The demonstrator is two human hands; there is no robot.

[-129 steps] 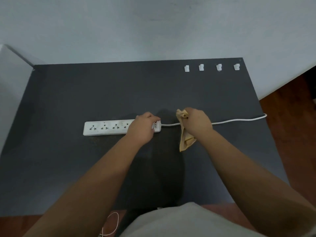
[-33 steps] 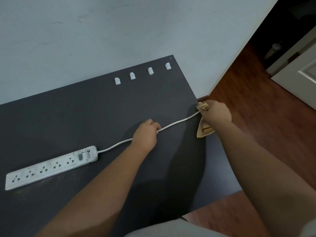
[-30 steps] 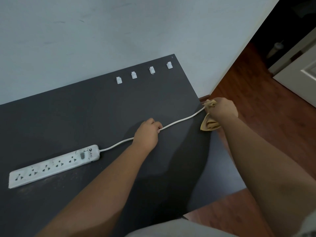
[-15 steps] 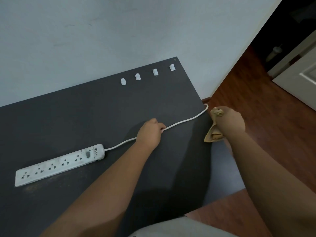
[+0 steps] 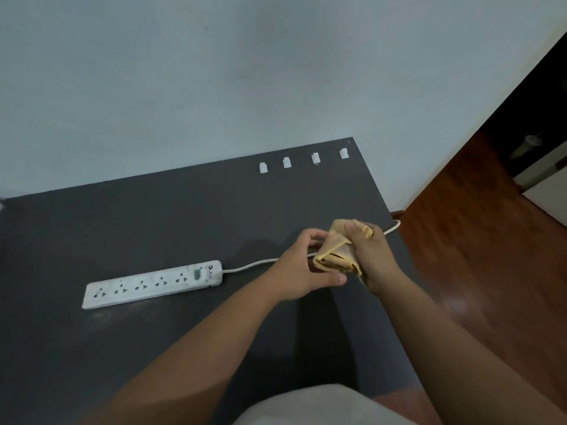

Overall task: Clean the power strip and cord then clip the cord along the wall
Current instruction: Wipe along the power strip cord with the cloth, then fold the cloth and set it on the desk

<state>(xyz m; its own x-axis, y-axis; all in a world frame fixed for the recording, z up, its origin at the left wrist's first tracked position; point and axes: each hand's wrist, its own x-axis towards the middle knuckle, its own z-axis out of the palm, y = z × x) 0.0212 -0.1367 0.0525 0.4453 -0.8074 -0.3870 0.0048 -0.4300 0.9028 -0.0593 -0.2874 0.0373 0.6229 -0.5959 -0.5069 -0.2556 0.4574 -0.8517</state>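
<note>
A white power strip [image 5: 153, 283] lies flat on the dark table [image 5: 153, 225], smudged with dirt. Its white cord [image 5: 251, 265] runs right, passes behind my hands and leaves over the right edge [image 5: 395, 225]. My right hand [image 5: 376, 262] is shut on a bunched yellow cloth [image 5: 334, 253] just above the cord. My left hand [image 5: 302, 268] hovers against the cloth's left side, fingers apart, thumb under the cloth. Whether it touches the cord is hidden. Several white cable clips [image 5: 287, 162] sit in a row at the table's far edge by the wall.
A pale wall [image 5: 214, 87] rises behind the table. The table's right edge drops to a reddish wooden floor [image 5: 475, 256]. A dark doorway and a white door lie at the far right.
My right hand has brought the cloth back left from the table's right edge to my left hand. My left hand has let go of the cord and spread its fingers by the cloth.
</note>
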